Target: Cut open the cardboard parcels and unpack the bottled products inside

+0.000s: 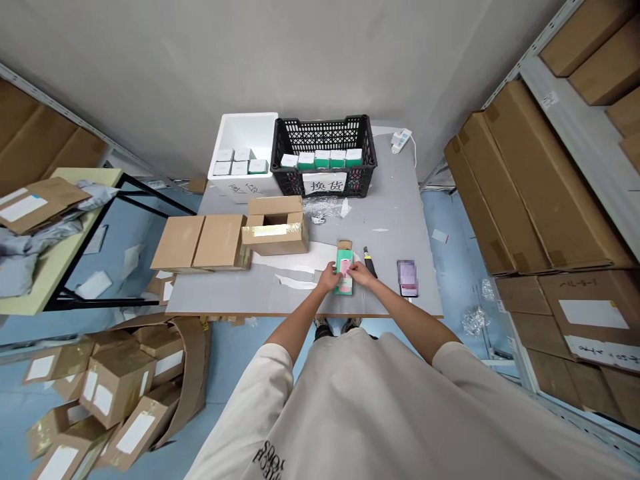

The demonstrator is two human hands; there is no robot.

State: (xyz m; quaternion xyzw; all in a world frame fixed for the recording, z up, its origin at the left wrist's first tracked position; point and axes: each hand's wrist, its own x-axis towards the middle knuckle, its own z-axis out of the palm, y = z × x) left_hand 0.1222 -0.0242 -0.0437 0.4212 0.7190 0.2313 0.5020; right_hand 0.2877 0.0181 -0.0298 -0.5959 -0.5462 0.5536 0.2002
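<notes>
A small green box (345,272) with a pink patch on its top lies near the front edge of the grey table (390,220). My left hand (330,277) grips its left side and my right hand (361,273) grips its right side, fingers over the top. A small brown cardboard piece (344,245) lies just beyond the box. A black-handled cutter (369,262) rests right of my right hand, and a phone (407,277) lies further right.
An open cardboard box (276,225) and a flat carton (203,243) sit at the left. At the back stand a white foam box (245,157) and a black crate (324,157), both holding small green-white boxes. Shelves with cartons (525,187) line the right; taped parcels (105,393) lie on the floor.
</notes>
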